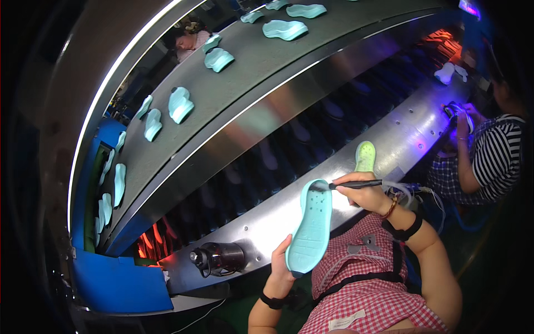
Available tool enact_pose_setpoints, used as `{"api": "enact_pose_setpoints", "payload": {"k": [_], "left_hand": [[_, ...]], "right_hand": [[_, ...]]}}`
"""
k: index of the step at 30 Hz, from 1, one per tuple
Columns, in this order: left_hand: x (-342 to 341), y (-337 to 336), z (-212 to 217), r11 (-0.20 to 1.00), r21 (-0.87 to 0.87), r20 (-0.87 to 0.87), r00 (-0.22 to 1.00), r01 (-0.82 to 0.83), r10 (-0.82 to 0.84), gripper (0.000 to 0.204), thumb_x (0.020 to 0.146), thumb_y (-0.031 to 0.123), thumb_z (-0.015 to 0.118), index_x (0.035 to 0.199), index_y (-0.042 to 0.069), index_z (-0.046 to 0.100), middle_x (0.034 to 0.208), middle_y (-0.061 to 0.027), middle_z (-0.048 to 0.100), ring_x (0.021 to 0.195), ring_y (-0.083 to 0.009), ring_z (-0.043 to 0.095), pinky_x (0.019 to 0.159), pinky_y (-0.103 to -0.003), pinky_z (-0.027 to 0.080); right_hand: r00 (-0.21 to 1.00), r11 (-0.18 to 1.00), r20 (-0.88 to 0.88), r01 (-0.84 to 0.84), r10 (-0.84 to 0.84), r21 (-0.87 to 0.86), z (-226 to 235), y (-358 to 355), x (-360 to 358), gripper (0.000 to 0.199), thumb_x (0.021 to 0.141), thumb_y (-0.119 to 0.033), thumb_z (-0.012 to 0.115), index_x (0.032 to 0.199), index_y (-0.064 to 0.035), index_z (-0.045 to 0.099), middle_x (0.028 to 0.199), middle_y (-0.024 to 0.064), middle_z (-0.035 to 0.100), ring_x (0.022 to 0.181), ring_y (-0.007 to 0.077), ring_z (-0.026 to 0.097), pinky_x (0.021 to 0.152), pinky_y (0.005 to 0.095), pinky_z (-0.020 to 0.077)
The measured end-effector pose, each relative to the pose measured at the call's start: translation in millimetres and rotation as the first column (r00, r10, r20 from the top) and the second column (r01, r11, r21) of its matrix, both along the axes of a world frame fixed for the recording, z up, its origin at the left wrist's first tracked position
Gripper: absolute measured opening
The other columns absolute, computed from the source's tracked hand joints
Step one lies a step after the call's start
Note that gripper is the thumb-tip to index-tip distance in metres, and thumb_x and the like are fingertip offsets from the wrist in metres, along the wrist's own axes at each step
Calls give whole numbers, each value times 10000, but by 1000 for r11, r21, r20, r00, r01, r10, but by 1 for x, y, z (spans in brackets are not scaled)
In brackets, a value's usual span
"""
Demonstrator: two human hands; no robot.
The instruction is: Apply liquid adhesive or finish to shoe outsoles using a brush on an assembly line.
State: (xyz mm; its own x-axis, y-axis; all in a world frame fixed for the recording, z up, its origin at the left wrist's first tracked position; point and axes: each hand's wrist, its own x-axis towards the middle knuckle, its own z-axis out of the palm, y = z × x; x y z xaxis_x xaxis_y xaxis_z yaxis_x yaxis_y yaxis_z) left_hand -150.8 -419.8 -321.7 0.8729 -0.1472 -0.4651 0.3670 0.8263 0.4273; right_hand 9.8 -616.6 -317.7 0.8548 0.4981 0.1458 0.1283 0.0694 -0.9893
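A light turquoise shoe sole (pixel 310 236) is tilted up in front of me, hollow side facing me, with dots in its upper part and ridges lower down. My left hand (pixel 282 265) grips its lower end by the edge. In my right hand (pixel 367 196) is a black-handled brush (pixel 361 183) with a pale hose at its rear end. The bristles reach inside the sole's upper end, at the rim. Just beyond my right hand, a yellow-green sole (pixel 365 155) lies on the metal ledge (pixel 289 203), partly hidden by that hand.
A dark bottle (pixel 221 258) stands on the ledge at left. Beyond, several turquoise soles (pixel 181 104) lie on a dark conveyor belt (pixel 222 83), above a lower level with red glow at both ends. At right, a co-worker in a striped top (pixel 498 161) handles a shoe part.
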Motion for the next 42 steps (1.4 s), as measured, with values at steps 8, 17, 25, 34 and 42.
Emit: {"api": "enact_pose_setpoints", "payload": {"k": [8,17,25,34,42], "left_hand": [[-8,21,-7,963,105,25,969,-247,246,456,891,263,375,1215,-57,401,1136,-187,538,992,-293,563,886,-403,436],[32,86,162,167,558,720,574,-813,389,544,866,442,294,1134,6,479,1038,-168,553,871,-351,565,716,-499,476],[115,285,213,386,-248,257,324,-889,910,897,795,650,299,1371,12,41,1405,-179,173,1289,-337,219,998,-575,229],[177,252,246,-202,976,137,957,-85,256,508,798,271,568,1193,-30,463,1227,-195,466,1148,-303,433,957,-384,335],[233,317,225,-864,304,-239,910,402,339,799,752,297,566,1365,7,142,1320,-252,341,1244,-314,336,1037,-359,225]], "right_hand": [[875,861,164,-480,456,167,13,9,-65,183,718,-19,647,895,22,637,827,143,649,686,171,623,622,248,492],[869,853,-417,-10,265,521,-27,-22,-19,171,783,-7,524,909,98,575,867,209,626,418,95,486,401,175,412],[802,867,-521,8,293,499,-44,0,-13,164,788,7,550,931,74,593,843,161,636,445,98,513,421,176,427],[677,905,-708,146,203,399,-95,-7,20,125,771,15,556,880,64,593,652,106,596,402,143,516,367,215,403],[603,885,-768,210,217,416,-109,-2,21,129,788,15,538,901,64,575,707,112,589,441,153,505,423,229,421]]}}
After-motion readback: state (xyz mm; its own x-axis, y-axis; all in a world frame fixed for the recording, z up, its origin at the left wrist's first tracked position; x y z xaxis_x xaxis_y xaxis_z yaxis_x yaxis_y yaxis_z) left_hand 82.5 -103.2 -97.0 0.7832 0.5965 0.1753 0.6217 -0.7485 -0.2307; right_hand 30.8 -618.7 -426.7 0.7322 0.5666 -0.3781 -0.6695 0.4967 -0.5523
